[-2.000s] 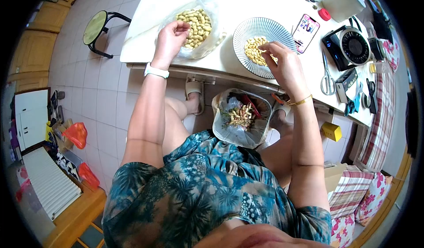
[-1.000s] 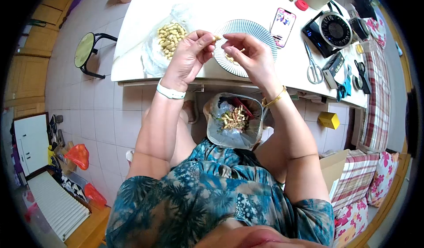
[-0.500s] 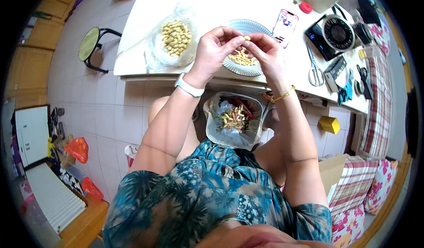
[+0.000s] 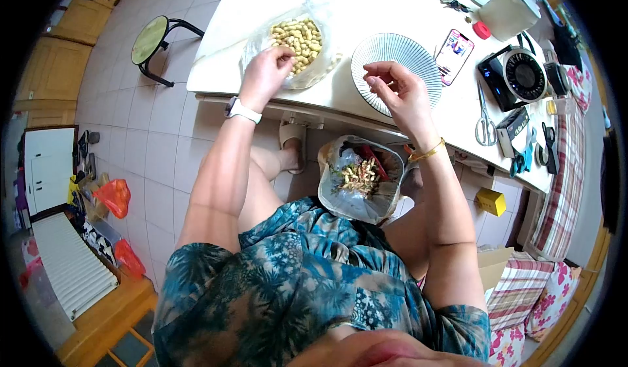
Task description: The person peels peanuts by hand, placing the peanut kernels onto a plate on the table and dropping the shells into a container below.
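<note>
My left hand (image 4: pixel 265 74) is over the near left side of a clear plastic bag (image 4: pixel 255 43) holding unshelled peanuts (image 4: pixel 302 40). Its fingers are curled together with the tips against the pile; what they hold, if anything, is hidden. Above a striped round plate (image 4: pixel 409 50), my right hand (image 4: pixel 400 91) is half curled, thumb and fingers apart, and I see nothing between them. It covers the part of the plate where shelled peanuts lay. Below the table edge, between my legs, a lined bin (image 4: pixel 327 193) holds peanut shells (image 4: pixel 360 176) and other scraps.
Right of the plate lie a phone (image 4: pixel 454 56), scissors (image 4: pixel 485 128), a small black fan (image 4: pixel 523 72) and a red lid (image 4: pixel 481 30). A pitcher (image 4: pixel 510 14) stands behind them. A stool (image 4: pixel 150 40) is on the floor at left, a yellow box (image 4: pixel 490 201) at right.
My hands were together above the plate, pinching a peanut. They have parted: the left moved left to the bag, while the right stays above the plate with its fingers loosened.
</note>
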The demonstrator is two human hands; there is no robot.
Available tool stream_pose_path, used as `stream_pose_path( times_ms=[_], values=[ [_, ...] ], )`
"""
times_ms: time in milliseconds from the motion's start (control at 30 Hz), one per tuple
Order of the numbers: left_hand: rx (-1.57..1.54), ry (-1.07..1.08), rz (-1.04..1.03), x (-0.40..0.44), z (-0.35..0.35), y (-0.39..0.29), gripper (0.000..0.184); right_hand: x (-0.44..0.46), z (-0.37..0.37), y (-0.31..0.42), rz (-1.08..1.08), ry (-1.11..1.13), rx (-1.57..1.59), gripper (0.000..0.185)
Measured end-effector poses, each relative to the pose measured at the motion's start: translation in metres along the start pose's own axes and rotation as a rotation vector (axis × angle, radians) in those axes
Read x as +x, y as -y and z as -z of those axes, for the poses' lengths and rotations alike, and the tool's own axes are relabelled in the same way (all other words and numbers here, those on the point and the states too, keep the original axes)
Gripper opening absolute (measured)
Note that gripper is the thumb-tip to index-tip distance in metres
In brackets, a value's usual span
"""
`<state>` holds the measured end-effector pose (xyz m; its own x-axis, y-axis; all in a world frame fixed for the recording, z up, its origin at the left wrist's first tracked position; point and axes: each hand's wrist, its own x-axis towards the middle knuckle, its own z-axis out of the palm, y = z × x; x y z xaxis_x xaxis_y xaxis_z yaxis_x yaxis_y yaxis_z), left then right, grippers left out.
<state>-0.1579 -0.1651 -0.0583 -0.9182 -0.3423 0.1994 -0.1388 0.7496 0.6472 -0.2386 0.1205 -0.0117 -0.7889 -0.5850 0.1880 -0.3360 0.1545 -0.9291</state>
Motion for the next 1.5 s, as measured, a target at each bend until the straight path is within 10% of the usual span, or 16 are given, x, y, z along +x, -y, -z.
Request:
stream_pose_path(
  times_ms=[1200,1500],
  values=[
    [0.36,-0.222,-0.028,0.059,0.0,0.047,0.016,-0.039,0.029,0.029,0.16,0.01,-0.11,0.018],
    [-0.502,-0.345,0.276,0.003,0.015,-0.023,0.011,-0.047,0.044,0.02,0.108,0.002,-0.108,0.02]
  ],
)
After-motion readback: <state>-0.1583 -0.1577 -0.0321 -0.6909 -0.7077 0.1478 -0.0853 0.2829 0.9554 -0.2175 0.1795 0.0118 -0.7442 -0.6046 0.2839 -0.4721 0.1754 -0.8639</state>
